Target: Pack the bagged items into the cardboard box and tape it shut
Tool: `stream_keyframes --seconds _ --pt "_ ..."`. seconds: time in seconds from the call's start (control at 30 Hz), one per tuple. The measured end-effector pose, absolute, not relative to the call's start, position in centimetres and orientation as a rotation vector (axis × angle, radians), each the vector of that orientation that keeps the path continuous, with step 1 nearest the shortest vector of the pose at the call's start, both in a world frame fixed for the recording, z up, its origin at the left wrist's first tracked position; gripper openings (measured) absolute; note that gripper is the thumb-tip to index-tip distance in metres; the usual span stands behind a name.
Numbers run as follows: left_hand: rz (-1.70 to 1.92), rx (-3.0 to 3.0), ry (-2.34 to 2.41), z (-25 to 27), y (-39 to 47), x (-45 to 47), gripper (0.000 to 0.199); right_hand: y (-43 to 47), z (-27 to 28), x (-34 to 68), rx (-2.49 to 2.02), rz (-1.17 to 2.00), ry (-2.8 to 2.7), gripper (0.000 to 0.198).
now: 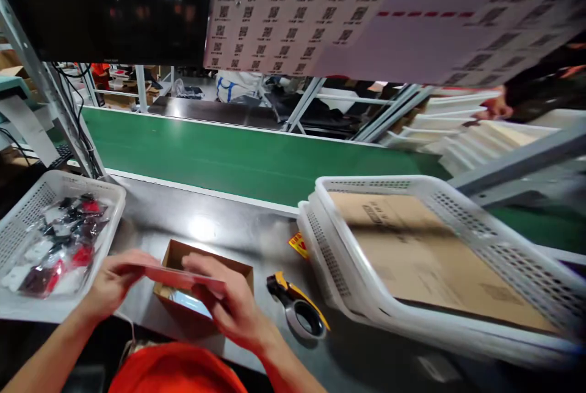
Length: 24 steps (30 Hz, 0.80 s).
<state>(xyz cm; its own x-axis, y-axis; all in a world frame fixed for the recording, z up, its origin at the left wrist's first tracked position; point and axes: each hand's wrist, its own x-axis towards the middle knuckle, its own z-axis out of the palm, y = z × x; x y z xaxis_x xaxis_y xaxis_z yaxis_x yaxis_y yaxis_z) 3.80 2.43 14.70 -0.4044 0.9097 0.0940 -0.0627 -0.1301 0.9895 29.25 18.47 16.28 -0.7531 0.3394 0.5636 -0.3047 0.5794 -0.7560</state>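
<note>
Flat red piece point(171, 276): where, and how held?

— Over the open carton point(174, 252), not lying in it. Left hand point(116, 277) closed on one end, right hand point(231, 298) on the other; each grip narrowed to its thickness, detail blurred.

Done so far?

— Carton stands erected on the table point(249, 225); a pale item point(195, 303) lies inside, identity unclear.

Left, in your judgement?

— Red piece not yet released; carton unclosed. Tape dispenser point(304, 313) lies unheld beside it. Total progress: cannot tell.
</note>
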Motion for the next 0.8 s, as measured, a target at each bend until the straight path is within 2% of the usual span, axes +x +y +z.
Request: stream_keyframes --seconds 0.07,0.13,0.17,0.3,0.4,0.57,0.7,0.8 --pt "1.491 0.998 1.391 13.5 3.7 5.1 0.051 18.7 17.4 30.2 0.018 1.105 -2.215 0.043" --pt "1.444 0.990 1.536 11.5 4.0 4.7 0.074 19.4 17.7 31.9 -0.097 1.001 -2.369 0.043" --pt "1.412 1.014 1.620 10.3 4.0 4.3 0.078 19.7 17.6 32.8 -0.186 0.933 -2.472 0.043" --pt "1.134 1.223 1.792 6.1 3.4 3.4 0.070 20.1 17.3 34.1 -0.461 0.744 -3.053 0.036" --pt "0.924 1.373 1.748 4.4 3.6 4.4 0.074 19.7 18.0 32.7 -0.487 0.723 -3.345 0.025" --pt "0.758 1.457 1.765 3.7 3.6 5.7 0.075 19.9 18.4 31.0 -0.732 0.669 -3.277 0.040" --pt "0.722 1.453 1.749 3.7 3.5 5.6 0.069 20.5 15.6 28.4 -0.890 0.393 -3.378 0.026" --pt "0.677 1.436 1.752 4.4 3.8 5.6 0.072 20.8 12.4 26.2 -0.849 0.292 -3.400 0.046"
